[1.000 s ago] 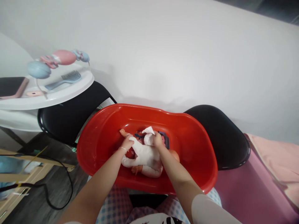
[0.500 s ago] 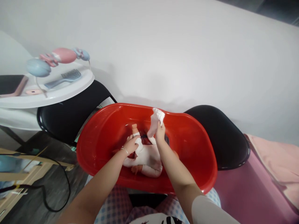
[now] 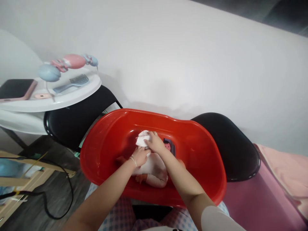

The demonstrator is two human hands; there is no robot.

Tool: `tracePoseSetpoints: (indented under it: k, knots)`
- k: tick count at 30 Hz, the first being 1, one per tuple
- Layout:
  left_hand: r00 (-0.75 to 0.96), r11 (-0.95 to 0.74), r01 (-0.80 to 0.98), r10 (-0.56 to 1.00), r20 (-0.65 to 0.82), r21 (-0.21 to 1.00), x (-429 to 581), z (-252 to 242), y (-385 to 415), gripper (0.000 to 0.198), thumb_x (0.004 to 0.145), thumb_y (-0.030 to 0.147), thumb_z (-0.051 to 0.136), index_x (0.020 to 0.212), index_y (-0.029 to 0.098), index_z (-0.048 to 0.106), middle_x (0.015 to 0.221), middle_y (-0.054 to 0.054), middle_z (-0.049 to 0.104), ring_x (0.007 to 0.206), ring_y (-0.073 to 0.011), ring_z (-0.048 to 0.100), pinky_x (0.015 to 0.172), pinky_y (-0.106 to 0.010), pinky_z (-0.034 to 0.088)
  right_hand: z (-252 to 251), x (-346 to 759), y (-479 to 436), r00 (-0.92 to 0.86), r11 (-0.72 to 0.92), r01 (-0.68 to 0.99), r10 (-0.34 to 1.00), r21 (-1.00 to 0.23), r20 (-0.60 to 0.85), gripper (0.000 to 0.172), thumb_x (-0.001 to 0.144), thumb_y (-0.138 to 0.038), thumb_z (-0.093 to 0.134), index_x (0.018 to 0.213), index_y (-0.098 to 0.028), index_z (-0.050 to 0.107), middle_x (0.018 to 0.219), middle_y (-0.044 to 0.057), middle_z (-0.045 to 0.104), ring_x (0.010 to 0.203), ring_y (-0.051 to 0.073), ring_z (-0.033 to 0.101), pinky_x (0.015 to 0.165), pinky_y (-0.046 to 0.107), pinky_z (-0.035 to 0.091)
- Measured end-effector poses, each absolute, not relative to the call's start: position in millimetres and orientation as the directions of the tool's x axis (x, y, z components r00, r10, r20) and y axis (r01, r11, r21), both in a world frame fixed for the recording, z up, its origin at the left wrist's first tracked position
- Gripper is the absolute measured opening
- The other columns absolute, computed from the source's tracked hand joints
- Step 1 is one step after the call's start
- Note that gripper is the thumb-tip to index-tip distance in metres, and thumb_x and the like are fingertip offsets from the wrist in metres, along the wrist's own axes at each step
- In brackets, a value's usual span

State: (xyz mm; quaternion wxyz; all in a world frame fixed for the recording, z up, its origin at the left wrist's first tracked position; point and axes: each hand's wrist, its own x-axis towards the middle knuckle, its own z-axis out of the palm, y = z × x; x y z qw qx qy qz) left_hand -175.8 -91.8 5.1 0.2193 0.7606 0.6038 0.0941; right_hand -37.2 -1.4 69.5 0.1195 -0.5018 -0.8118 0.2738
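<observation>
A doll (image 3: 156, 166) in a whitish suit lies in a red baby bathtub (image 3: 199, 150), one small hand showing at the near side. My right hand (image 3: 155, 142) is closed on a white cloth (image 3: 143, 140), which covers the spot at the end of the doll's raised limb. Just below the cloth, my left hand (image 3: 141, 156) curls around the limb, close to my right fingers. The limb itself is mostly hidden by both hands. Past my right wrist, a dark item with a pink face-like picture (image 3: 167, 146) lies in the tub.
Black chairs stand left (image 3: 69, 117) and right (image 3: 228, 147) of the tub. On the left, a white tray (image 3: 69, 102) with a toy bar carries a blue hairbrush (image 3: 72, 84) and a phone (image 3: 18, 89). A pink towel (image 3: 286, 173) lies at right; a black cable (image 3: 45, 200) hangs at lower left.
My right hand has lowered the white cloth leftward from above the tub onto the doll's raised limb. The foot that stuck up there is now covered. My left hand has shifted slightly right.
</observation>
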Motion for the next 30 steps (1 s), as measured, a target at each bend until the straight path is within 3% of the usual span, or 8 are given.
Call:
tracePoseSetpoints:
  k: [3,8,13,18,24,27,30]
  knots:
    - [0.288,-0.215,0.876,0.951,-0.112,0.433,-170.5,8.0,-97.0,0.057,0.1,0.011,0.06,0.151,0.03,0.077,0.168,-0.014,0.053,0.156,-0.0396,0.045,0.126,-0.056,0.047,80.5,-35.3,-0.4,-0.38,0.276,0.863,0.906,-0.423,-0.185,0.056,0.107,-0.038,0.071,0.16,-0.023,0.066,0.15,0.016,0.068,0.117,0.026,0.076,0.098,0.031,0.054]
    - [0.366,-0.289,0.861,0.923,-0.117,0.418,-166.4,5.2,-102.7,0.056,0.101,0.006,0.054,0.143,0.03,0.08,0.17,-0.008,0.053,0.156,-0.0354,0.043,0.124,-0.05,0.047,100.7,-25.0,13.0,-0.363,0.27,0.927,0.825,-0.262,-0.434,0.035,0.105,-0.036,0.07,0.134,-0.019,0.083,0.116,0.013,0.083,0.106,0.027,0.079,0.085,0.027,0.051]
    - [0.358,-0.267,0.882,0.916,-0.183,0.389,-167.2,4.4,-98.7,0.051,0.103,0.009,0.049,0.138,0.027,0.081,0.159,-0.01,0.059,0.14,-0.0346,0.053,0.114,-0.046,0.051,88.3,-12.7,5.4,-0.274,0.198,0.956,0.867,-0.215,-0.416,0.046,0.117,-0.037,0.05,0.126,-0.006,0.084,0.118,0.024,0.082,0.107,0.03,0.08,0.083,0.029,0.051]
    - [0.401,-0.299,0.873,0.89,-0.218,0.385,-162.8,13.9,-95.4,0.05,0.107,0.013,0.049,0.141,0.03,0.081,0.147,-0.013,0.062,0.135,-0.0371,0.055,0.112,-0.05,0.05,54.8,14.9,-28.9,-0.091,-0.036,0.931,0.94,-0.362,-0.329,0.066,0.124,-0.04,0.026,0.131,-0.004,0.082,0.12,0.025,0.082,0.115,0.028,0.08,0.09,0.029,0.053]
    - [0.441,-0.327,0.851,0.87,-0.22,0.411,-147.0,15.8,-104.7,0.052,0.104,0.011,0.05,0.14,0.03,0.082,0.146,-0.014,0.064,0.139,-0.0386,0.055,0.117,-0.053,0.048,32.2,55.3,-55.5,0.113,-0.233,0.816,0.962,-0.529,-0.249,0.065,0.122,-0.048,0.032,0.131,-0.007,0.082,0.116,0.024,0.082,0.104,0.03,0.081,0.083,0.031,0.054]
    - [0.309,-0.17,0.876,0.916,-0.255,0.452,-153.7,12.6,-101.4,0.066,0.099,0.008,0.051,0.156,0.033,0.072,0.157,-0.014,0.058,0.142,-0.0371,0.055,0.119,-0.049,0.049,39.0,72.6,-52.3,0.215,-0.262,0.697,0.964,-0.668,-0.154,0.06,0.117,-0.047,0.039,0.12,-0.008,0.084,0.109,0.022,0.083,0.097,0.029,0.081,0.08,0.03,0.054]
    - [0.065,0.105,0.858,0.949,-0.309,0.503,-169.8,11.8,-89.8,0.069,0.101,0.013,0.051,0.166,0.034,0.062,0.156,-0.015,0.058,0.141,-0.0342,0.058,0.118,-0.043,0.05,53.2,85.3,-51.8,0.286,-0.24,0.582,0.955,-0.777,-0.081,0.058,0.111,-0.052,0.043,0.105,-0.01,0.082,0.098,0.02,0.082,0.09,0.029,0.078,0.076,0.031,0.053]
